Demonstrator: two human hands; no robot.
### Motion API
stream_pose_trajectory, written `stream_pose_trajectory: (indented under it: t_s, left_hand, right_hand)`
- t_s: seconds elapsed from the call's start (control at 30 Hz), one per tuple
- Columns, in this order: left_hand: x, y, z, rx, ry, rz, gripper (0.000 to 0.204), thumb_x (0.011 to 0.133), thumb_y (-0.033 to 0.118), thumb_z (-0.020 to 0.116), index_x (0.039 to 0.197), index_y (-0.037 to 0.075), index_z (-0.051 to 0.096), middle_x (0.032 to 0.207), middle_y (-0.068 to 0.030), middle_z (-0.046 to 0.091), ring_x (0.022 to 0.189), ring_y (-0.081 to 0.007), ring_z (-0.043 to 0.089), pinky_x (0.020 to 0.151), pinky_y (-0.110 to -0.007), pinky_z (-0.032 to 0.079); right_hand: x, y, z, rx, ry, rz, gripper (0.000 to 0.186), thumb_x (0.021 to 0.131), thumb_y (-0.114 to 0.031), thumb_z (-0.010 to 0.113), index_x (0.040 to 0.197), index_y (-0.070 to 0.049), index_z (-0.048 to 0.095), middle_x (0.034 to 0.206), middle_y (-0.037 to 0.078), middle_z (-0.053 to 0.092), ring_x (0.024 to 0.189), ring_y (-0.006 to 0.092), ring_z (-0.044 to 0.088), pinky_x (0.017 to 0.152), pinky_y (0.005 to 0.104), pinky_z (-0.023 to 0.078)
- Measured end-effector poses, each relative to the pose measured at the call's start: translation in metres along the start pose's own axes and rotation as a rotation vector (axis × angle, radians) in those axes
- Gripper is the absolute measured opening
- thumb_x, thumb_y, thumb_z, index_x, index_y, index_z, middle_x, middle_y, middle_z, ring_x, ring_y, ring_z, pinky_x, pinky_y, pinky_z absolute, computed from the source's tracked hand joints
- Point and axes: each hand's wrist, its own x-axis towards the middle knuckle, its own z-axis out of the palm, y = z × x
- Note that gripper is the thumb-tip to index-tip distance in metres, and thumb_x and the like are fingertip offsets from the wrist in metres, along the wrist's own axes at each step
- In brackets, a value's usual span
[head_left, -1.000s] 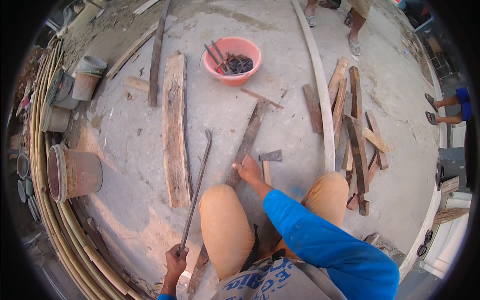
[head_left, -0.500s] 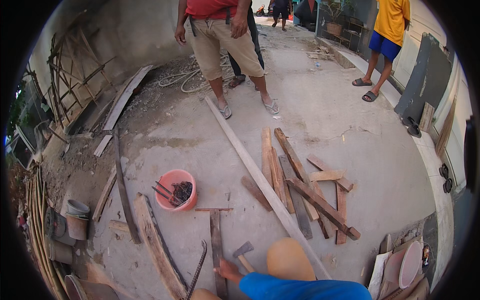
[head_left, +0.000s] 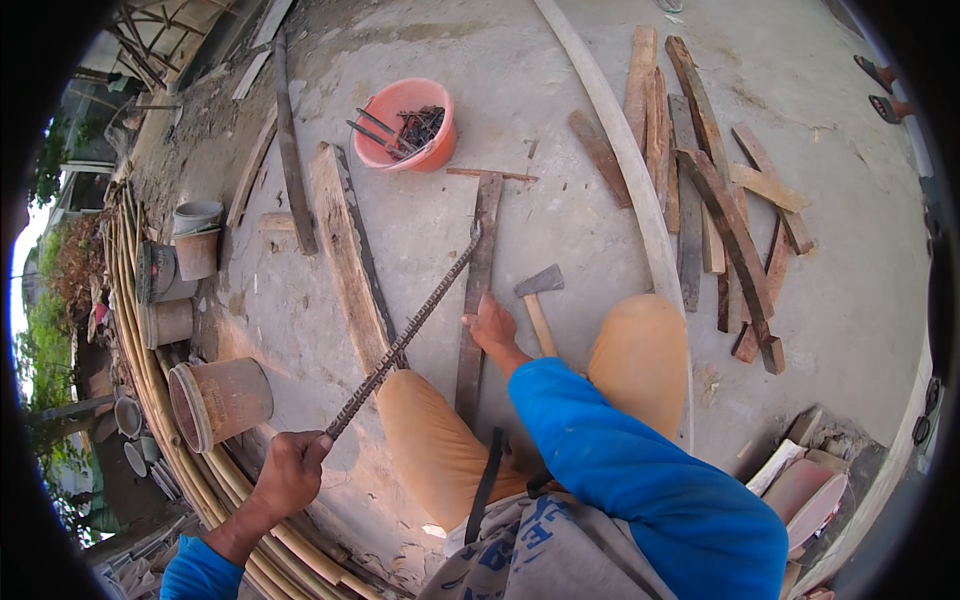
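My left hand (head_left: 291, 472) grips the near end of a long ribbed steel bar (head_left: 405, 337). The bar slants up and to the right, and its far tip meets a narrow dark wooden plank (head_left: 476, 290) lying on the concrete. My right hand (head_left: 490, 324) presses on that plank near its middle. A hammer (head_left: 538, 298) with a wooden handle lies just right of my right hand. My bent knees in orange trousers sit on either side of the plank's near end.
An orange basin (head_left: 408, 125) with metal pieces stands beyond the plank. A thick board (head_left: 346, 253) lies to the left. A pile of wood strips (head_left: 710, 190) and a long pale pole (head_left: 628, 170) lie right. Buckets (head_left: 218, 398) and bamboo poles line the left.
The view swung up toward standing people half a second ago and has dropped back to the ground. The bar's tip now rests against the plank, and my right hand stays on the plank.
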Motion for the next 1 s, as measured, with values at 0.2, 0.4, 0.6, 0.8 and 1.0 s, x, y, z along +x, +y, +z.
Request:
stream_pose_trajectory:
  t_s: [0.2,0.4,0.6,0.8,1.0]
  left_hand:
    - [0.024,0.034,-0.03,0.022,-0.074,-0.2,0.037,0.105,0.026,0.062,0.094,-0.007,0.074,0.058,-0.0114,0.051,0.058,-0.0156,0.05,0.057,-0.037,0.045]
    - [0.041,0.087,-0.071,-0.091,-0.197,-0.425,0.041,0.107,0.028,0.058,0.092,-0.008,0.071,0.058,-0.0022,0.053,0.047,-0.0108,0.046,0.044,-0.032,0.037]
    - [0.061,0.11,-0.094,0.085,-0.165,-0.386,0.042,0.106,0.028,0.059,0.091,-0.009,0.071,0.06,-0.0031,0.054,0.05,-0.0113,0.048,0.048,-0.032,0.039]
    - [0.075,0.119,-0.111,0.283,-0.043,-0.273,0.042,0.101,0.029,0.064,0.081,-0.007,0.074,0.057,-0.0137,0.054,0.054,-0.0204,0.055,0.057,-0.041,0.045]
    - [0.02,0.047,0.007,0.244,0.139,-0.117,0.032,0.102,0.022,0.06,0.079,-0.001,0.064,0.068,-0.0284,0.059,0.071,-0.052,0.061,0.063,-0.055,0.047]
  right_hand:
    - [0.003,-0.002,-0.002,-0.002,-0.015,0.003,0.051,0.087,-0.033,0.082,0.118,-0.002,0.056,0.11,0.027,0.071,0.107,0.0482,0.068,0.089,0.0577,0.053]
    - [0.002,-0.001,-0.002,-0.005,-0.033,-0.011,0.051,0.088,-0.032,0.082,0.121,-0.001,0.056,0.111,0.027,0.071,0.107,0.0481,0.068,0.088,0.0576,0.053]
    - [0.001,-0.005,-0.004,-0.004,-0.049,-0.006,0.05,0.088,-0.029,0.082,0.119,0.001,0.056,0.108,0.028,0.071,0.105,0.0478,0.069,0.087,0.0568,0.054]
    - [0.004,-0.009,-0.004,-0.013,-0.034,-0.003,0.047,0.088,-0.027,0.081,0.118,0.0,0.057,0.106,0.027,0.073,0.103,0.0479,0.07,0.087,0.0574,0.055]
    - [0.007,0.005,0.005,0.018,-0.015,-0.062,0.048,0.086,-0.029,0.083,0.112,0.0,0.055,0.102,0.027,0.071,0.101,0.0493,0.068,0.085,0.0576,0.054]
